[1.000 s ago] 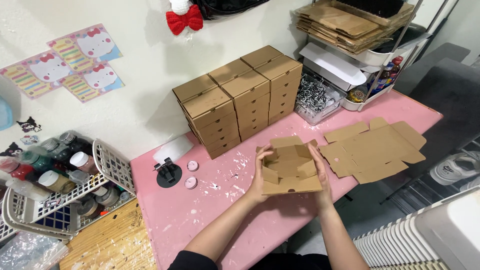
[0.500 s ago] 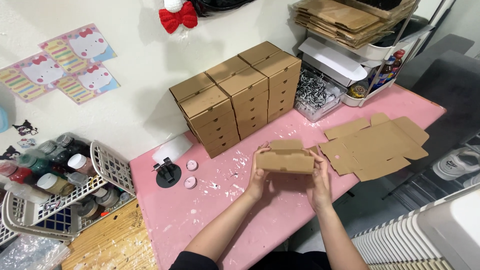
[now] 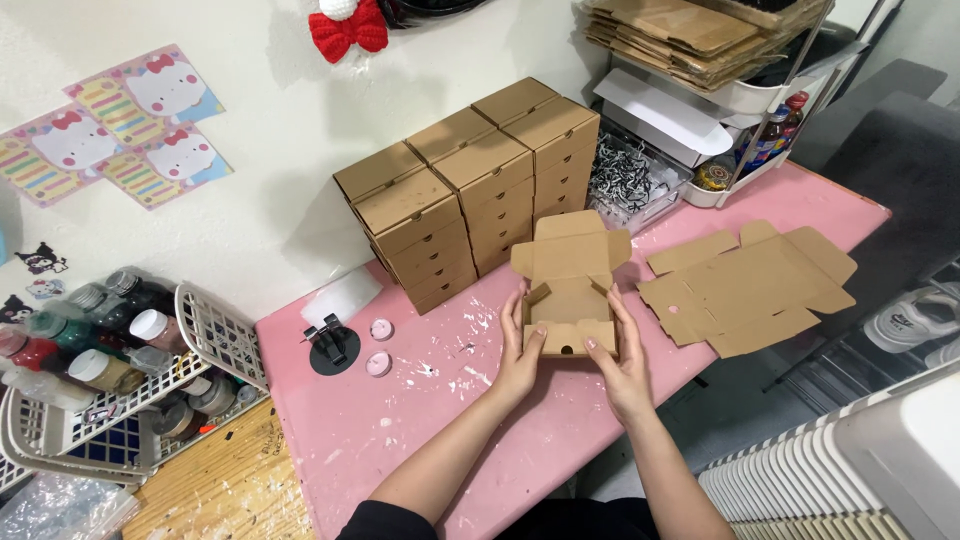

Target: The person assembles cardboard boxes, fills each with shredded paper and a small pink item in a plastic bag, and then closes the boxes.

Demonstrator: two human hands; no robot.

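Head view: both hands are on the half-folded cardboard box [image 3: 568,300] at the middle of the pink table [image 3: 400,430]. Left hand [image 3: 520,350] grips its left wall, right hand [image 3: 622,365] its right wall and front, lid standing open. Risk here: loose side flaps could spring out if the grip slackens, or the box could nudge the flat cardboard blank [image 3: 750,290] just beside it. Fingertips inside the box are hidden; the blank stack [image 3: 690,30] is cut off above.

We see left hand [image 3: 518,362] and right hand [image 3: 622,368] gripping a half-folded cardboard box [image 3: 568,290], lid up, mid pink table [image 3: 400,420]; flat cardboard blank [image 3: 750,290] near right edge.
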